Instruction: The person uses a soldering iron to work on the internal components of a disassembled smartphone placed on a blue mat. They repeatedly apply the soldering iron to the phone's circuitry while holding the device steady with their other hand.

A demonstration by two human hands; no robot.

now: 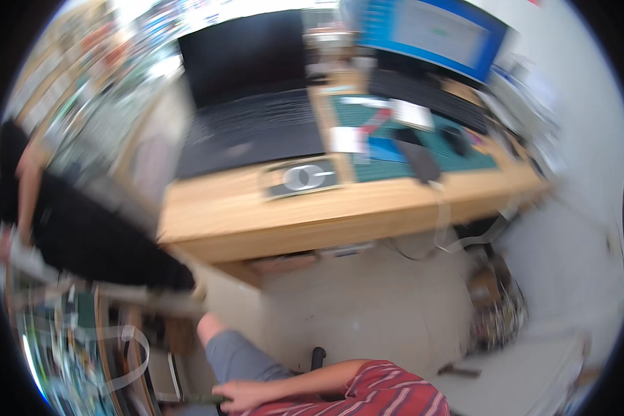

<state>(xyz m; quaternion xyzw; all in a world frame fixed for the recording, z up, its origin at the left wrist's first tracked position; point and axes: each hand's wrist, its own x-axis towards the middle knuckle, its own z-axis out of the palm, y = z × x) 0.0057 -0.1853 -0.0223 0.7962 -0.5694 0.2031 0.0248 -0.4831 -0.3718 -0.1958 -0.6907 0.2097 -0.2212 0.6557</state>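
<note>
My right hand (245, 395) rests low at the bottom edge, its arm in a red striped sleeve (399, 388) crossing my lap. Its fingers look closed beside a thin dark green thing (202, 400), too blurred to name. Grey shorts (243, 357) cover my thigh just above the hand. My left hand does not show. On the wooden desk (236, 215) ahead lies a dark rectangular case (277, 184) with a pale ring-shaped part on it.
A black monitor or laptop (246, 59) stands on a dark mat (249, 135). To its right are a lit monitor (437, 35), a keyboard (426, 100), a mouse (455, 141) and a green cutting mat (395, 170). Another person's arm (29, 184) and black clothing show at left. Shelving (104, 347) fills the lower left.
</note>
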